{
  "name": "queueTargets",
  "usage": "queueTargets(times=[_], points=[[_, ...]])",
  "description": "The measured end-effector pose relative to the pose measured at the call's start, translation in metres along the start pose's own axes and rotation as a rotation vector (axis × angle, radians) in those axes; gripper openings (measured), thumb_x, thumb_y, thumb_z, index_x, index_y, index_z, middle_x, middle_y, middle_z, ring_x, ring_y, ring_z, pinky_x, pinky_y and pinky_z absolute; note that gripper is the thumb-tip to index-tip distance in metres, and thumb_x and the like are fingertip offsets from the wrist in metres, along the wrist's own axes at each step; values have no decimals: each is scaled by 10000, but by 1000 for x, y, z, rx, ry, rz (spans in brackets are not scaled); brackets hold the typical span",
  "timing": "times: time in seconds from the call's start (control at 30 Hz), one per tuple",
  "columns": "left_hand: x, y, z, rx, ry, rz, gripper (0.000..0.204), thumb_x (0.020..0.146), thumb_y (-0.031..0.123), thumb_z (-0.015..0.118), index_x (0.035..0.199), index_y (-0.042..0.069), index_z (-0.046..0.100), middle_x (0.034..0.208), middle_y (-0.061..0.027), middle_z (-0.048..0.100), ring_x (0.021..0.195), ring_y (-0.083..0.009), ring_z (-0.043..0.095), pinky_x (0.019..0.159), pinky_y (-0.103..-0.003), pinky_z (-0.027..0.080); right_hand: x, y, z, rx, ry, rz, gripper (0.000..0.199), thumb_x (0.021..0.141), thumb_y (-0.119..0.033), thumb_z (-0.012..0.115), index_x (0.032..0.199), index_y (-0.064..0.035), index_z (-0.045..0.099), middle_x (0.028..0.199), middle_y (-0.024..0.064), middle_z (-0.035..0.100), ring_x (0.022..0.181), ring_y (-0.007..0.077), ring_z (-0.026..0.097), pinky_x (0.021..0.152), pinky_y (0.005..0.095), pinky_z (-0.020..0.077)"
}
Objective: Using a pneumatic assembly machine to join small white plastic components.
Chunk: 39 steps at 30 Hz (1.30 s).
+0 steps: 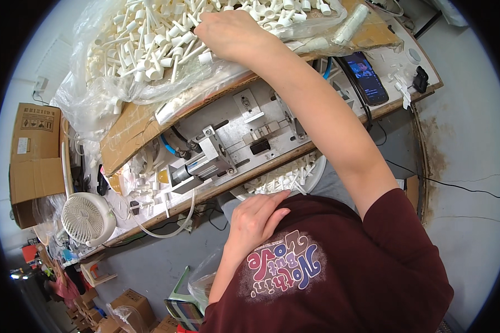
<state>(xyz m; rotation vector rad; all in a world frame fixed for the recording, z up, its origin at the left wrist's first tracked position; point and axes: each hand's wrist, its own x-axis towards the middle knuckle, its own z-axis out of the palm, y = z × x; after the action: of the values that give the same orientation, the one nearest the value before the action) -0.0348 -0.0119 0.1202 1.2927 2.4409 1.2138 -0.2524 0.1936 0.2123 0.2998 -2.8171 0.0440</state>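
My right hand reaches up into a heap of small white plastic stemmed parts lying in a clear plastic bag on a cardboard sheet; its fingers curl down among the parts, and what they hold is hidden. My left hand rests low near my chest, fingers together, at the rim of a white basin holding more white parts. Between the hands a metal press fixture with a pneumatic cylinder sits on the wooden bench.
A phone with a lit screen lies on the bench's right end beside black cables. A small white fan stands at the bench's left end. Cardboard boxes sit at the left and on the floor below. Grey concrete floor lies to the right.
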Motion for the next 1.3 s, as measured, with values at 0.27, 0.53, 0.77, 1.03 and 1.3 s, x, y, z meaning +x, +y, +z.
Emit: queueTargets(times=[0.27,0.53,0.77,1.03,1.3], points=[[2,4,-3,2,20,12,285,846,165,737,1099,36,701,813,-106,676,712,-267,646,644,-365,510,-4,2,1,49,74,-65,167,828,22,614,986,-33,629,956,129,696,952,288,700,755,408,579],[2,2,-14,31,170,11,265,857,18,667,1119,-9,695,898,-133,716,754,-264,676,683,-328,515,-16,11,-2,99,423,-54,158,851,17,605,1003,-11,637,933,156,693,868,291,703,750,399,572],[31,5,-29,-17,582,-14,329,847,-84,673,1171,-26,661,1045,-151,725,854,-209,689,774,-306,544,-49,4,-21,554,653,68,186,885,-61,615,1042,37,621,965,232,676,834,365,680,706,390,547],[52,12,-39,149,671,83,390,849,-89,675,1230,-22,633,1216,-170,664,976,-214,671,797,-311,554,-98,-17,-39,1221,454,294,203,886,-17,657,1085,22,648,949,125,701,825,216,690,738,323,563],[58,12,-42,232,620,109,408,700,-33,824,1091,15,722,1084,-128,690,960,-250,678,811,-341,552,-180,-40,-23,1850,-283,325,266,915,2,669,1172,57,628,982,69,689,849,113,666,760,253,566]])
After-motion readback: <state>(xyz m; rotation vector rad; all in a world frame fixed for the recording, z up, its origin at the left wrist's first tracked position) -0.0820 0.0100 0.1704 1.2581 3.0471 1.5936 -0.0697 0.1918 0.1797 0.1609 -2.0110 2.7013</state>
